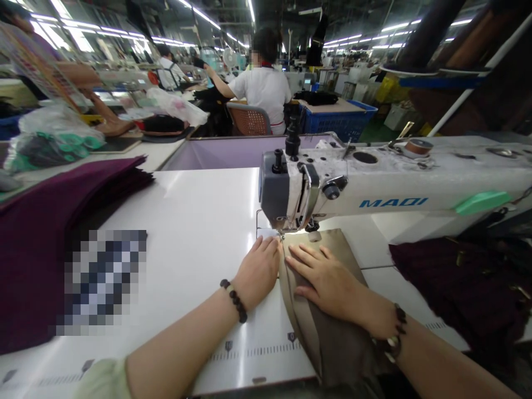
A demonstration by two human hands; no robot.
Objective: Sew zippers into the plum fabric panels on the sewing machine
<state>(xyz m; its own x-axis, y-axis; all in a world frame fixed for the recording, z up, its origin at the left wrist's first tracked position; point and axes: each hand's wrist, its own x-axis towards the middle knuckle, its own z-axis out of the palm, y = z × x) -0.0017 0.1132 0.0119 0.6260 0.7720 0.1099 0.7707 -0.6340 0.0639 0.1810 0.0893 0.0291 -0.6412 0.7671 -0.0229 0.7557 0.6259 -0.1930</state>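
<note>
The left hand [260, 266] and the right hand [332, 280] are bare. Round dark beads, with a paler one among them, make up the left bracelet [235, 301]. The right bracelet [400, 318] mixes dark beads with lighter pieces, though blur hides their exact shapes. A pale green sleeve [103, 379] covers the left arm's upper part, its edge lying across the forearm.

Blue letters [393, 203] are spelling out MAQI on the sewing machine [388, 185], while figures [228, 346] by the ruler ticks [270, 350] on the tabletop [199, 227] are escaping me.
</note>
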